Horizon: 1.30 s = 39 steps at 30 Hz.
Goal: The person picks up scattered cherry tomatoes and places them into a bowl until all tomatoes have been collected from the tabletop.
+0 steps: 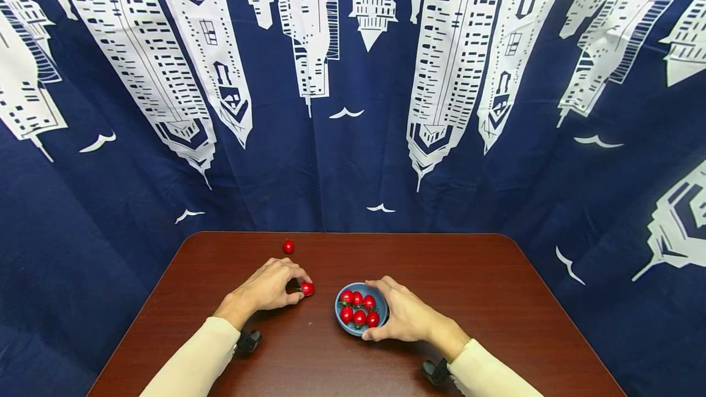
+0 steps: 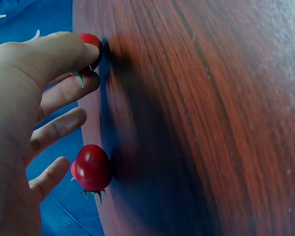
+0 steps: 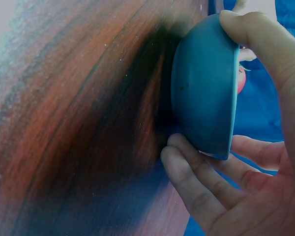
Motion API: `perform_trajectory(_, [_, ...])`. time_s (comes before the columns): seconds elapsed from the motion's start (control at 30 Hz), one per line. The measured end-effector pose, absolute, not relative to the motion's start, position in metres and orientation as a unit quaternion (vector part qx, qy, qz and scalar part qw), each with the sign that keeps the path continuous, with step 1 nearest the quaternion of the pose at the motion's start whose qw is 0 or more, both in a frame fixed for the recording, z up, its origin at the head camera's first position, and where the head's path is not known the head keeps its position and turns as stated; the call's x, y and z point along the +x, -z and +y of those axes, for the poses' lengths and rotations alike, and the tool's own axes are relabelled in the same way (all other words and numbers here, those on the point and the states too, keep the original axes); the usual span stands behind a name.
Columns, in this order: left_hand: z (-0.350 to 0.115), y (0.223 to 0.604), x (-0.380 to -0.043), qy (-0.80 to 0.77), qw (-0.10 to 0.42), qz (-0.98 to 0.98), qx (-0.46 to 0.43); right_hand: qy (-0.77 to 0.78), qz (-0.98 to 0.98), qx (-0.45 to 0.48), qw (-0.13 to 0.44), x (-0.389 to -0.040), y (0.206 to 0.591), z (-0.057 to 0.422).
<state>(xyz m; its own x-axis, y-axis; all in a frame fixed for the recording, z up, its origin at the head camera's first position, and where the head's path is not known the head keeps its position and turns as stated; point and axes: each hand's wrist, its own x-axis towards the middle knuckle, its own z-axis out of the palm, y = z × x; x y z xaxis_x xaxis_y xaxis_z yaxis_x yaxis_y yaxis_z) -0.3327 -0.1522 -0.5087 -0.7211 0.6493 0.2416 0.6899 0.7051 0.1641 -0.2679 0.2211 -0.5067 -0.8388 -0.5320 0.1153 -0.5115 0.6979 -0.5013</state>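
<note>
In the head view, my left hand [image 1: 271,285] pinches a cherry tomato [image 1: 307,289] between thumb and fingertips, low over the table. The left wrist view shows that same tomato [image 2: 92,43] partly covered by the thumb. Near the little finger in that view stands a second cherry tomato [image 2: 92,167] with its green stem, and a sliver of red shows behind it. My right hand [image 1: 407,313] holds a small blue bowl [image 1: 341,325] around its right side, thumb at the near rim. Several cherry tomatoes [image 1: 360,317] with green stems lie inside the bowl.
Another cherry tomato [image 1: 288,246] lies near the back edge of the brown wooden table [image 1: 469,274]. Behind the table hangs a dark blue cloth [image 1: 364,164] printed with white buildings and birds. Each wrist carries a small black device [image 1: 249,342].
</note>
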Motion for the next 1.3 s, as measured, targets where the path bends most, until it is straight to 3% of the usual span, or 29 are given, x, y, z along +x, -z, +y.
perform_trajectory(1.3, [-0.089, 0.479, -0.309, 0.224, 0.073, -0.878, -0.416, 0.268, 0.92, -0.285, 0.027, -0.267, 0.503, 0.219])
